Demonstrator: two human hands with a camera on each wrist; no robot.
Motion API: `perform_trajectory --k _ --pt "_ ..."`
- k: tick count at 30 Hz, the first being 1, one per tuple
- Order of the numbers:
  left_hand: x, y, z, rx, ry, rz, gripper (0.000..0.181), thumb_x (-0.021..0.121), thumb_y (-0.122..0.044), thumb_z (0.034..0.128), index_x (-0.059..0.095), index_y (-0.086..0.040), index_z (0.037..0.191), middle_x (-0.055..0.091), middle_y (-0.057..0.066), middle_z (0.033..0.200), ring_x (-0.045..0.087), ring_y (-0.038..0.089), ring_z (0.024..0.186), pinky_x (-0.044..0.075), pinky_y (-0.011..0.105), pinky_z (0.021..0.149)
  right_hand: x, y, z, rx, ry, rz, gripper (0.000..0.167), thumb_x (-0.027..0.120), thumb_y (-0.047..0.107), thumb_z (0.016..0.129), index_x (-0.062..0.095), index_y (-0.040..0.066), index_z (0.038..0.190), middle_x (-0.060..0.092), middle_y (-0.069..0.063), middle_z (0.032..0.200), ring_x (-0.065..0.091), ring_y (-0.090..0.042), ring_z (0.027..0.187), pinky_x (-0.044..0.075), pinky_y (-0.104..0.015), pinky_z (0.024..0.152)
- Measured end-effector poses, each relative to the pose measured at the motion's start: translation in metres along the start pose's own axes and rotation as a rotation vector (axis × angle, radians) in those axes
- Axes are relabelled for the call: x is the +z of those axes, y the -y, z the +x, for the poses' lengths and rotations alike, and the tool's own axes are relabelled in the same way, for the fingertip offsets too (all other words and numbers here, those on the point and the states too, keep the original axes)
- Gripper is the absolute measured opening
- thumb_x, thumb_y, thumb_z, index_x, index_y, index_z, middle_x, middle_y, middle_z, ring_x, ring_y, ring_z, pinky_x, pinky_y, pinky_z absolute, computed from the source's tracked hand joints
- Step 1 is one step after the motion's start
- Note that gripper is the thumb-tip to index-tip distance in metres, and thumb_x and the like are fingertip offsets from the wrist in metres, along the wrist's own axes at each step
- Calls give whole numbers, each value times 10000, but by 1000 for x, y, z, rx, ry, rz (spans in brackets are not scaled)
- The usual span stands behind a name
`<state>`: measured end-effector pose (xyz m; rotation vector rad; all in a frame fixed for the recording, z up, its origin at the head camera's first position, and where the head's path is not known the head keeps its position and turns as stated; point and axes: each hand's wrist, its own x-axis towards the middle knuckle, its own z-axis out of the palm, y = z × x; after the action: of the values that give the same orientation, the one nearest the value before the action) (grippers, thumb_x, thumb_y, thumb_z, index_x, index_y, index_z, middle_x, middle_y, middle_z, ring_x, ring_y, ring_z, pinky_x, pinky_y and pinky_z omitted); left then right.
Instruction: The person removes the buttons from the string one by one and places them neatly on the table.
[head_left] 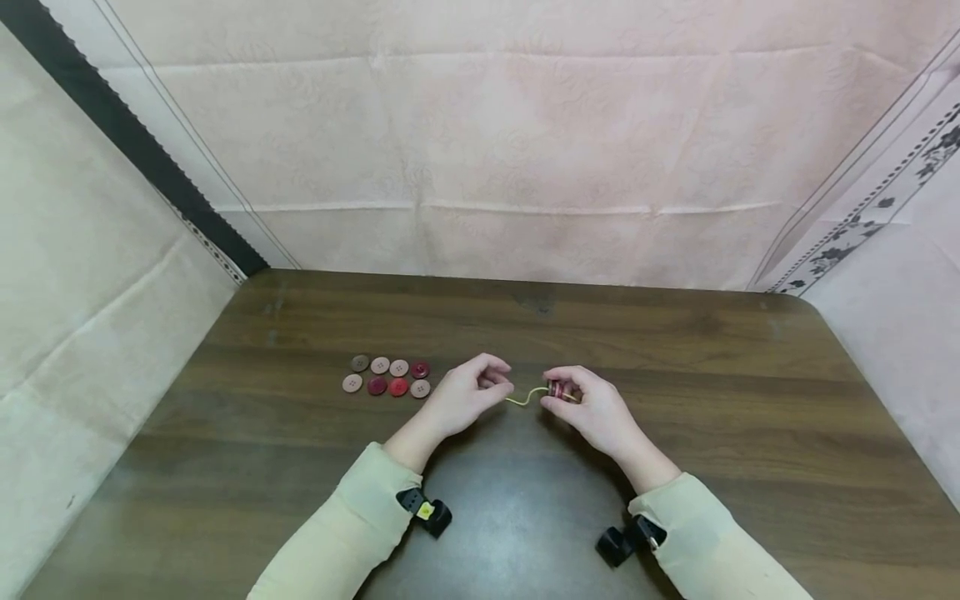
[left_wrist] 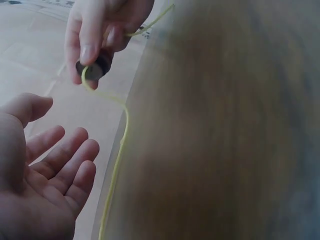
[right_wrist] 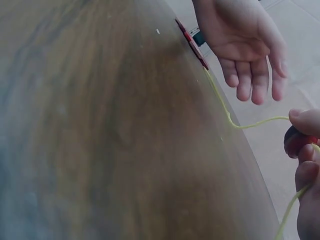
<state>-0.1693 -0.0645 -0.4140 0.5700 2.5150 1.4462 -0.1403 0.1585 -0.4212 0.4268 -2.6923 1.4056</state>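
Well inside the table edge [head_left: 675,292], right hand [head_left: 596,410] pinches buttons [head_left: 556,388]; left hand [head_left: 463,398] relaxed, apart.

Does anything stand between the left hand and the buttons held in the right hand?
Only the yellow cord, which curves through the gap from the held buttons toward the left hand; nothing else visible stands between them.

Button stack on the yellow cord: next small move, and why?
Probably have the left hand pick up the nearest pale pink button. That hand is open and empty, right beside two rows of loose buttons, while the right hand pinches the button stack, with yellow cord coming out both sides.
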Motion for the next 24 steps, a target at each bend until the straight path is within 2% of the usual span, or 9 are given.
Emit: perform_trajectory --k 11,19,24 --pt "21 -3 7 0 30 -41 293 617 -213 905 577 -62 1153 649 -19 985 606 112 906 483 297 791 3 3 1 -11 15 -9 301 736 151 811 645 100 1093 564 38 816 534 -141 740 447 -270 615" --pt "32 -7 11 -33 14 -98 276 641 -270 894 583 -116 1116 644 5 990 610 115 857 493 284 741 6 3 3 -43 2 -4 304 741 132 806 650 115 1095 577 39 814 527 -132 725 445 -266 622" --pt "37 -8 12 -58 -20 -153 282 658 -268 882 568 -104 1093 644 20 978 609 134 867 492 290 749 7 4 4 -72 -5 1 289 734 110 808 658 103 1086 601 27 902 533 -129 762 453 -270 658"
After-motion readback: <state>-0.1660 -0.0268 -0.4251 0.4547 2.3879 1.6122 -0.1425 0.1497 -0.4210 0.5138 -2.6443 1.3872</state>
